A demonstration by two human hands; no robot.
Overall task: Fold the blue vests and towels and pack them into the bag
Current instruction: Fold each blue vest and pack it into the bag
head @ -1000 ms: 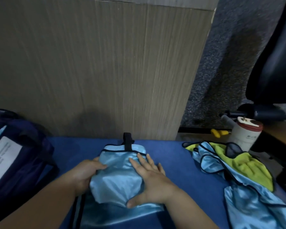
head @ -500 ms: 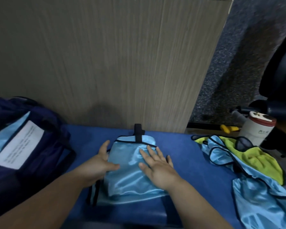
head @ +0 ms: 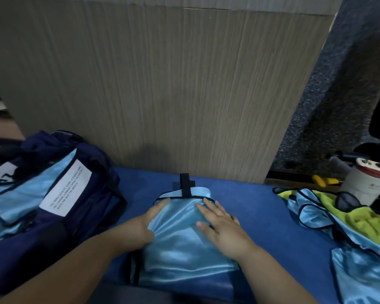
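Blue satin-like cloth is under both hands: the folded vest (head: 184, 249) lies on the blue table cover (head: 257, 207), in the middle, directly in front of me. The right hand (head: 222, 227) lies flat on its upper right part, fingers straight and a little spread, and it holds nothing. The left hand (head: 147, 222) rests at the left edge of the vest with the fingers straight along the border. The cloth makes small wrinkles near the thumb, so maybe the thumb catches it a little, but I see no real grip.

I judge that the step in hand is to press the fold flat before the vest goes to the bag. To do it well, I would stroke with both palms from the centre to the outside, so that the air leaves and the slippery layers do not slide apart. The lower layer shows out at the left and at the near edge, so I would bring the edges together first. Then one hand should go under the packet and the other on top, to lift it as one piece.

The vest is shiny light blue with thin black binding, and a black strap (head: 185, 185) sticks out at its far edge. The navy bag (head: 86, 216) stands open to the left, near the vest, with light blue cloth already inside. At the right, well apart, unfolded vests (head: 360, 266) and a yellow-green towel (head: 369, 218) lie in a heap.
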